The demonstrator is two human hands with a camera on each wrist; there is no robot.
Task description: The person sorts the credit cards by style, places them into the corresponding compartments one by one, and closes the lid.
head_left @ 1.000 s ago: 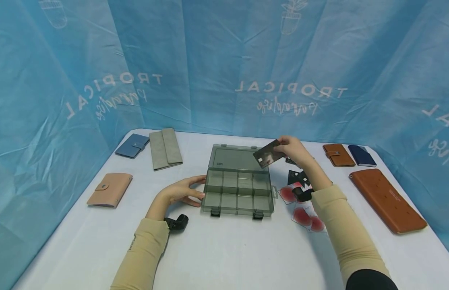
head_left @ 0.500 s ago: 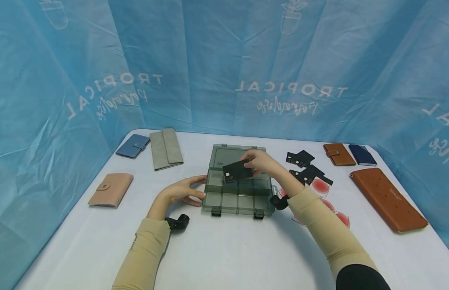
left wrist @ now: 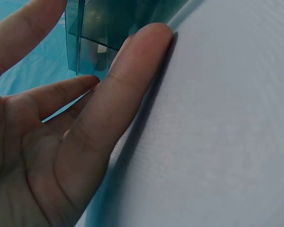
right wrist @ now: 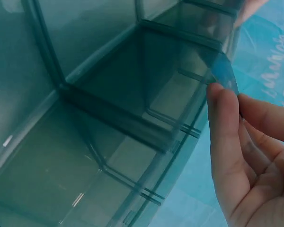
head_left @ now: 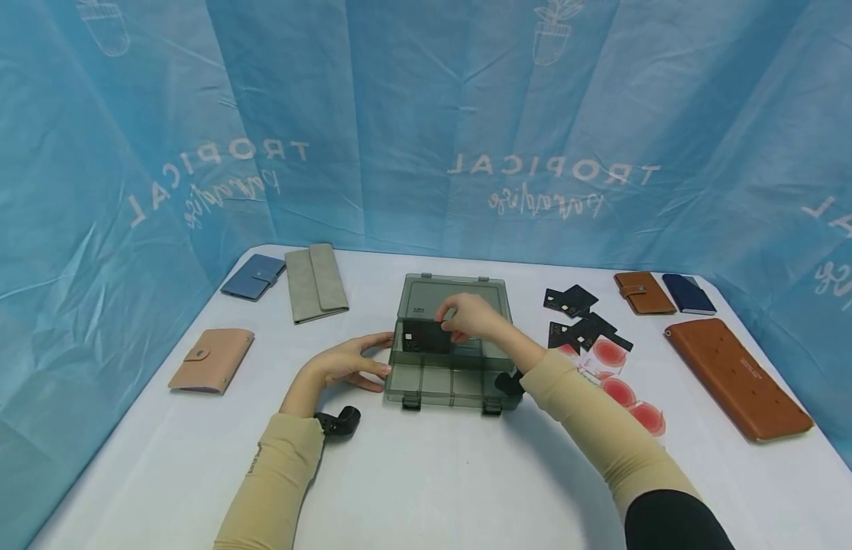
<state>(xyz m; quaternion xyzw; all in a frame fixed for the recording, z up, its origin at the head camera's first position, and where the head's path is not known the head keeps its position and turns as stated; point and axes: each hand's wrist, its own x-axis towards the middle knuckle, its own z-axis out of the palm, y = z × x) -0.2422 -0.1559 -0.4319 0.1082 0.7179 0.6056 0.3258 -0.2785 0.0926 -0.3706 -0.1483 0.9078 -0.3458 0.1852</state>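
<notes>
Two hands work at an open grey box (head_left: 453, 367) on the white worktop (head_left: 426, 473). The right hand (head_left: 467, 317) pinches a black card (head_left: 426, 336), seemingly standing in a rear-left compartment. The left hand (head_left: 346, 363) rests relaxed, fingers touching the box's left end.

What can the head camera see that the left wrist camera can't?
Only the head view shows the right hand pinching a black card over the box's back row, the wallets, and loose cards. Only the left wrist view shows the fingers up close, lying straight on the cloth by the box corner. Both show the left hand and the box.
</notes>
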